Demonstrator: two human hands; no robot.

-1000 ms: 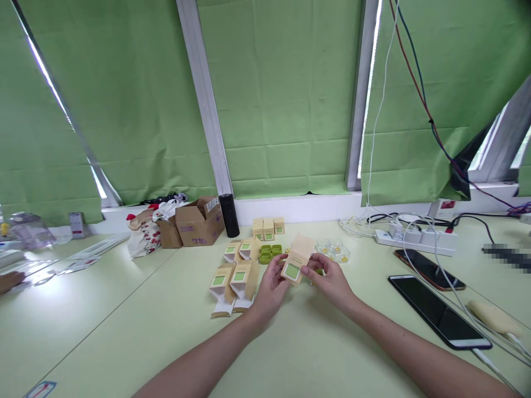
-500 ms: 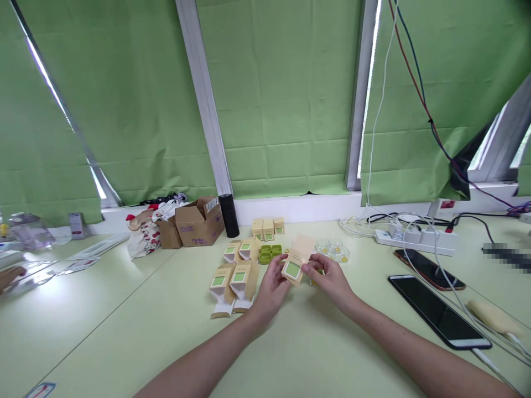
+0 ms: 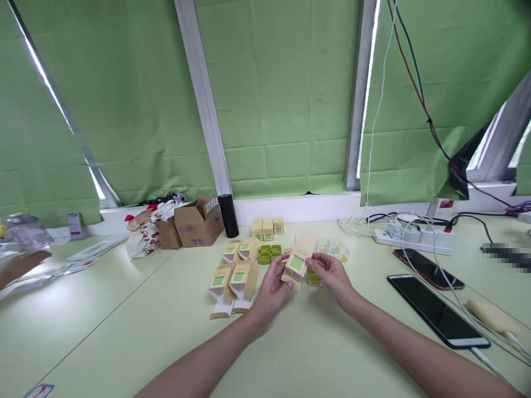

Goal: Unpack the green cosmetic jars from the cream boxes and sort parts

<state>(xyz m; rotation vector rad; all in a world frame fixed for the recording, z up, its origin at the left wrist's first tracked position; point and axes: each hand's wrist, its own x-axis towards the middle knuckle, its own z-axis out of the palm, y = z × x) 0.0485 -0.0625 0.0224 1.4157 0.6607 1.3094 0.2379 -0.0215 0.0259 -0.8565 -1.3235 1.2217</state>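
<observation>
Between my hands is a small beige paper box [image 3: 297, 262] with a green square on its face, tilted, its top flap upright and its lower end open. My left hand [image 3: 271, 287] is closed on the box's left side, fingers behind and thumb low in front. My right hand [image 3: 333, 276] pinches its right edge. Several similar open boxes [image 3: 239, 276] lie left of my left hand, flaps spread. Just beyond it sit green square containers [image 3: 269, 254]. Clear cups with yellow bits [image 3: 341, 254] stand behind my right hand, and another green container [image 3: 314, 277] is partly hidden beside it.
Closed beige boxes [image 3: 268, 229] stand at the back. A cardboard box [image 3: 199, 222], black cylinder [image 3: 228, 215] and cloth bag [image 3: 142, 239] are at back left. Phones [image 3: 437, 309], cables and a power strip [image 3: 415, 241] occupy the right. Another person's hand [image 3: 25, 266] is at far left.
The box between my hands has turned upward slightly and its lower end now shows open. The other person's hand at far left has moved further into view.
</observation>
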